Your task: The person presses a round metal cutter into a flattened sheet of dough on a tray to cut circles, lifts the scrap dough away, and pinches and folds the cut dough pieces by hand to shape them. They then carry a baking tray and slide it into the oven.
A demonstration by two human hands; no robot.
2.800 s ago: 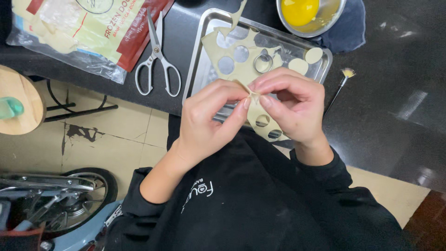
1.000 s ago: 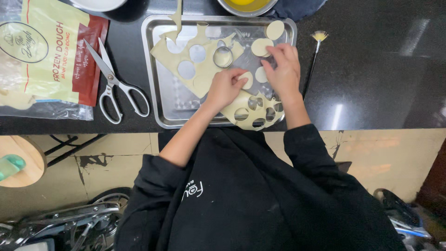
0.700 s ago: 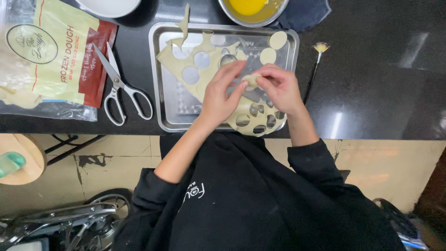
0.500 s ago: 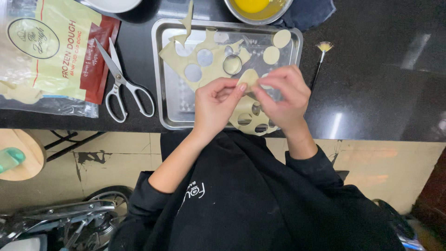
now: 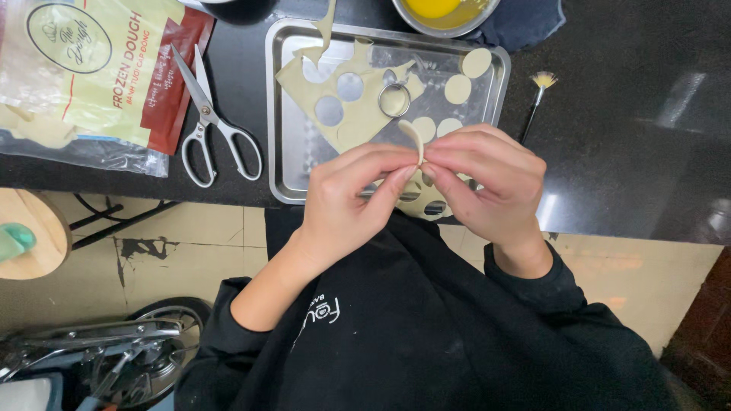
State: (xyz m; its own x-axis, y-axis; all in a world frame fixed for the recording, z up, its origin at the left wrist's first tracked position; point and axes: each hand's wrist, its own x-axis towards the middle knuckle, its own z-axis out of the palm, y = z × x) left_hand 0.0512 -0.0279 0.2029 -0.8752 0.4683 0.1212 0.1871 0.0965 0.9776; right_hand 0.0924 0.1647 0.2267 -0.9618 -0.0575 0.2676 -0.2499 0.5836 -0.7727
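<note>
Both hands are raised together over the near edge of the metal tray (image 5: 283,114), which serves as the reference for all positions. The left hand (image 5: 346,202) and the right hand (image 5: 487,179) meet fingertip to fingertip and pinch a small pale dough round (image 5: 413,141) between them; the round stands on edge, curving upward from the pinch, and its lower part is hidden by the fingers. Inside the tray lies a dough sheet (image 5: 358,106) punched with circular holes; its near portion is covered by the hands, and a thin strip at its far end runs out of frame. A metal ring cutter (image 5: 394,100) rests on the sheet near the tray's centre. Several cut dough discs (image 5: 458,89) lie in the tray's right part, some partly masked by the right hand. Just left of the tray, on the dark counter (image 5: 632,137), lie scissors (image 5: 209,122) with white handles, blades pointing away from the person. Further left of the tray is a dough package (image 5: 91,76) in a clear bag, cut off by the frame edges. Beyond the tray's far edge, a bowl of yellow liquid (image 5: 445,9) is only partly in frame, beside a dark cloth (image 5: 525,23). Right of the tray lies a small brush (image 5: 535,95), its handle end concealed behind the right hand. Below the counter edge, the person's black sleeves and torso block the floor.
</note>
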